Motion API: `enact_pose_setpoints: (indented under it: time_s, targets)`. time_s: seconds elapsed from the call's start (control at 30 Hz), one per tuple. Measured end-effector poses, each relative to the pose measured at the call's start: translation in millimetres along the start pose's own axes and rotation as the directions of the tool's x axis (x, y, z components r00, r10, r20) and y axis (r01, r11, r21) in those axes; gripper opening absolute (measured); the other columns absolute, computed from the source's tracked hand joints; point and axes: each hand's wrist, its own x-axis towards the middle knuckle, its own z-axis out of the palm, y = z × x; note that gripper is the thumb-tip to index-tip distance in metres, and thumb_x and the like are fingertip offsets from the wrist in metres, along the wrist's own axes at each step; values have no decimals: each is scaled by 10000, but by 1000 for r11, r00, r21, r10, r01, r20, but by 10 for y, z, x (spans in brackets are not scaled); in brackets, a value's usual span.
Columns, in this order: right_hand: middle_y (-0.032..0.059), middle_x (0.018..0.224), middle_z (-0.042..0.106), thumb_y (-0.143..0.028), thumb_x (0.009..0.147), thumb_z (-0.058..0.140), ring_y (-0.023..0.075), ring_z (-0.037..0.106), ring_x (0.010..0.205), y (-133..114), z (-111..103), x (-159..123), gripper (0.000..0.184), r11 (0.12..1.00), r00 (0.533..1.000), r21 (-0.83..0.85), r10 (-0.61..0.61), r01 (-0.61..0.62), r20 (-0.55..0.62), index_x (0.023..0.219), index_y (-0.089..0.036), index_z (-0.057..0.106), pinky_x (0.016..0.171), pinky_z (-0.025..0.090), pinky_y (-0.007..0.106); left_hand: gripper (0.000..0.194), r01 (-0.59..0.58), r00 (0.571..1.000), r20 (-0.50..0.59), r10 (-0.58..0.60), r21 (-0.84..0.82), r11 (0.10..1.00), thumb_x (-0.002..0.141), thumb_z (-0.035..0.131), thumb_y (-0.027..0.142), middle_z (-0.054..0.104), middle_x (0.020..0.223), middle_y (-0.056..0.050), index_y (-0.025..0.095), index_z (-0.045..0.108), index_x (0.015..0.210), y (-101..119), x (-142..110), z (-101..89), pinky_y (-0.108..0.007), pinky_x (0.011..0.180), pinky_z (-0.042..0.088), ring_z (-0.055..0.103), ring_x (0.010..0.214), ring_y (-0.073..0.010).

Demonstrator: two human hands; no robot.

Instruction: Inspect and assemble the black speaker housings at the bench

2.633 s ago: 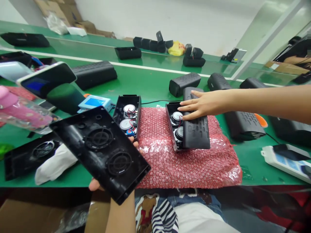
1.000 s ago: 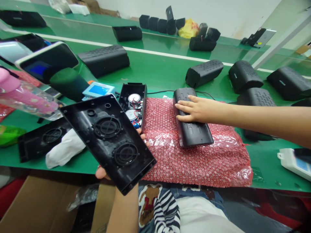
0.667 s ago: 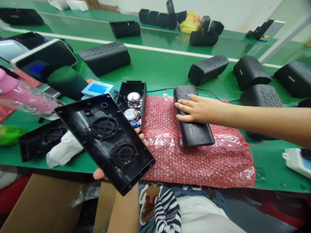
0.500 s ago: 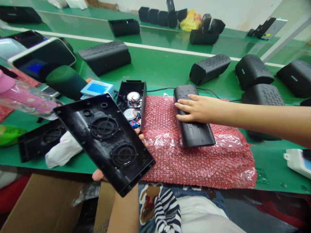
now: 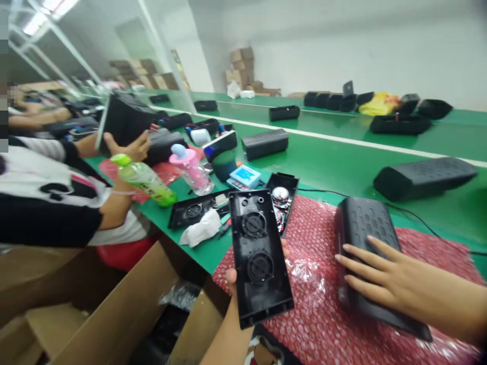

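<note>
over the red bubble wrap (image 5: 304, 284), your left hand (image 5: 233, 276) grips a black grille panel (image 5: 259, 253) while your right hand (image 5: 384, 281) lies open-palmed, fingers spread, on a closed speaker (image 5: 365, 228).

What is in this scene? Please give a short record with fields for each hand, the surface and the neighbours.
left hand: holds black speaker panel, inner side with two round grilles up
right hand: flat on closed black speaker
surface: red bubble wrap on green bench
nearby: open speaker shell, white cloth, green bottle
other people: a co-worker's hand at left
</note>
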Motion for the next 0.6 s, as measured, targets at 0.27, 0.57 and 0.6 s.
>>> enact_pose_setpoints:
  time_s: [0.27,0.57,0.6]
  targets:
    - [-5,1028,724,-8,685,361,274,702,944,123,108,177,530,990,990,64,-118,124,-80,1067,-257,629,671,569,552,1028,-32,998,-59,35,51,998,557,731,735,673,1237,-193,95,563,1344,15,9,61,-414,844,567,664,1072,-366]
    - [53,1082,716,-11,739,348,278,686,1011,26,113,70,493,998,995,16,-61,63,-82,1085,-241,613,730,575,539,1079,-5,999,-55,4,-18,1000,540,766,717,648,1274,-189,91,515,1382,-14,-10,-27,-387,873,559,667,1057,-328]
    - [65,1090,714,-8,748,343,276,685,1019,15,110,61,487,998,996,17,-53,54,-71,1087,-235,610,733,581,536,1072,3,999,-52,-4,-15,1000,545,769,709,651,1271,-186,86,517,1380,-16,-11,-26,-390,883,557,667,1056,-326]
